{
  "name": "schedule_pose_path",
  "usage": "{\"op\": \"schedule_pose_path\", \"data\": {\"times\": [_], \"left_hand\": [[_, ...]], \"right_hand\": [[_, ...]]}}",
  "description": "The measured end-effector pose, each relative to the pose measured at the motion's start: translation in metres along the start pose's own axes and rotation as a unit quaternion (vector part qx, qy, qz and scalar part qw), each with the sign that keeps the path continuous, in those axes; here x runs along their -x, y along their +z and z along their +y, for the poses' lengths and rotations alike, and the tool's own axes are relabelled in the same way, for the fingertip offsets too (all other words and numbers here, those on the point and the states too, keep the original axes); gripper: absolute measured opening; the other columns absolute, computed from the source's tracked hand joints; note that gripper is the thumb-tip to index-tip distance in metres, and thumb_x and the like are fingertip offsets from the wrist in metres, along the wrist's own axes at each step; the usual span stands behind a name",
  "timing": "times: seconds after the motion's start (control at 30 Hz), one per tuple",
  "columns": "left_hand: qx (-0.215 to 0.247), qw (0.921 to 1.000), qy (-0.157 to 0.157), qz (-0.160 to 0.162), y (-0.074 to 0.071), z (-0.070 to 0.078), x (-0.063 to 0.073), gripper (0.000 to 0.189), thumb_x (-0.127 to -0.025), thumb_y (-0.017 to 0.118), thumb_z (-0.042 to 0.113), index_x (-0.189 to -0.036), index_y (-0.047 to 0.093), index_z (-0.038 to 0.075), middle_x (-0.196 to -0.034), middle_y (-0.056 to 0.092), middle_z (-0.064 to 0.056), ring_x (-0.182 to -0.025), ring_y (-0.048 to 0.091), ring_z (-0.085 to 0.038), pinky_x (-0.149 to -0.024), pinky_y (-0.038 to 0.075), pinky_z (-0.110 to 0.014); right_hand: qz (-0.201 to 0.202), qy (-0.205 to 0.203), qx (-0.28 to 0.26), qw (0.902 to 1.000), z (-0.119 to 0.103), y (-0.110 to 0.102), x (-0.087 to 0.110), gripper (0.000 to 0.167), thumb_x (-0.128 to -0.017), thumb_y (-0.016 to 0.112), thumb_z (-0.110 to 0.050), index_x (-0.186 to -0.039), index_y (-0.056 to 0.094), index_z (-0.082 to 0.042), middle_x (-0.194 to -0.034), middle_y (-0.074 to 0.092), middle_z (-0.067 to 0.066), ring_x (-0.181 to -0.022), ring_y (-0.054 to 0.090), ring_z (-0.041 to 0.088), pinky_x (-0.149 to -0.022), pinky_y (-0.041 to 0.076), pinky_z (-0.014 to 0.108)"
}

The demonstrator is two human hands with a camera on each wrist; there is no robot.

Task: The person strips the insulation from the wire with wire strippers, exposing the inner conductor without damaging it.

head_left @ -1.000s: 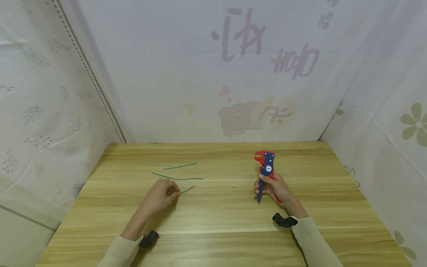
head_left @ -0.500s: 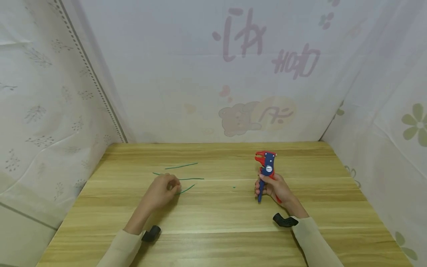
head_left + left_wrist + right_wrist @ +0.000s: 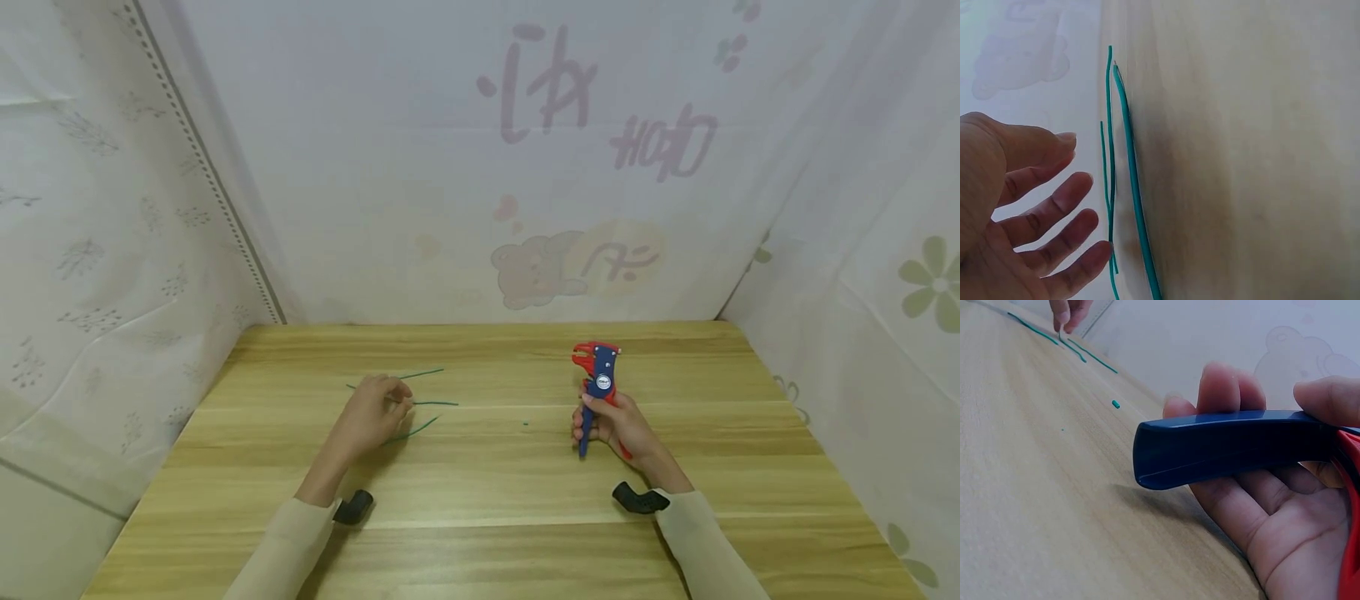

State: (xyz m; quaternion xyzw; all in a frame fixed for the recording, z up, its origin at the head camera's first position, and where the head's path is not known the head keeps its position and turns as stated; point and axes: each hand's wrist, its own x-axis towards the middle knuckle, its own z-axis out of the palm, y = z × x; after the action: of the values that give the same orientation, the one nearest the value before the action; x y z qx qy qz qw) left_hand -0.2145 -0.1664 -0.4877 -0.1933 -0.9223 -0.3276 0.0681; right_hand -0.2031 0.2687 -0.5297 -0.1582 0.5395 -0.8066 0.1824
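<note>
My right hand (image 3: 628, 427) grips a wire stripper (image 3: 602, 363) with blue and red parts, its red nose pointing away from me. In the right wrist view the blue handle (image 3: 1229, 447) lies across the curled fingers. On the left, my left hand (image 3: 373, 412) hovers over three green wires, its fingers loosely bent and nothing between them in the left wrist view. The nearest wire (image 3: 1137, 187) has a bared tip. The middle wire (image 3: 437, 404) passes behind the fingertips in the head view. The far wire (image 3: 426, 373) lies beyond, partly hidden by the hand.
A tiny green scrap of insulation (image 3: 526, 424) lies between the hands on the wooden table (image 3: 495, 508). White printed cloth (image 3: 390, 167) rises behind the table and along both sides. Black wrist cameras (image 3: 639, 498) sit at both sleeves.
My left hand has let go of the nearest wire and moved away from me and slightly right, to the middle wire. The right hand and wire stripper have stayed put.
</note>
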Motion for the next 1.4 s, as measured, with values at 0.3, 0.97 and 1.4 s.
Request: {"op": "schedule_pose_path", "data": {"times": [0.3,0.97,1.4], "left_hand": [[0.007,0.9994,-0.016,-0.030,0.002,-0.002,-0.011,0.017,-0.093,0.077,0.008,-0.108,0.075,0.000,-0.108,0.071,-0.013,-0.110,0.059,-0.038,-0.095,0.049,-0.057],[-0.022,0.9966,-0.046,-0.065,0.004,-0.007,-0.015,0.006,-0.095,0.072,0.003,-0.090,0.073,0.006,-0.106,0.064,-0.013,-0.111,0.052,-0.037,-0.094,0.048,-0.056],[-0.002,0.9963,-0.047,-0.072,0.000,-0.003,-0.017,0.009,-0.095,0.063,-0.003,-0.093,0.070,0.003,-0.090,0.065,-0.006,-0.100,0.054,-0.032,-0.086,0.049,-0.048]], "right_hand": [[-0.002,-0.006,-0.002,1.0000,0.001,0.000,0.000,0.023,-0.113,0.042,-0.011,-0.128,0.041,0.007,-0.090,0.069,0.011,-0.077,0.071,0.022,-0.076,0.063,0.046],[0.007,0.004,0.015,0.9998,0.001,0.002,-0.001,0.031,-0.113,0.043,-0.013,-0.129,0.034,0.012,-0.089,0.068,0.009,-0.076,0.070,0.021,-0.076,0.062,0.046],[0.010,0.007,0.016,0.9998,0.000,0.002,0.000,0.034,-0.113,0.044,-0.014,-0.130,0.033,0.013,-0.089,0.068,0.010,-0.076,0.070,0.021,-0.077,0.062,0.047]]}}
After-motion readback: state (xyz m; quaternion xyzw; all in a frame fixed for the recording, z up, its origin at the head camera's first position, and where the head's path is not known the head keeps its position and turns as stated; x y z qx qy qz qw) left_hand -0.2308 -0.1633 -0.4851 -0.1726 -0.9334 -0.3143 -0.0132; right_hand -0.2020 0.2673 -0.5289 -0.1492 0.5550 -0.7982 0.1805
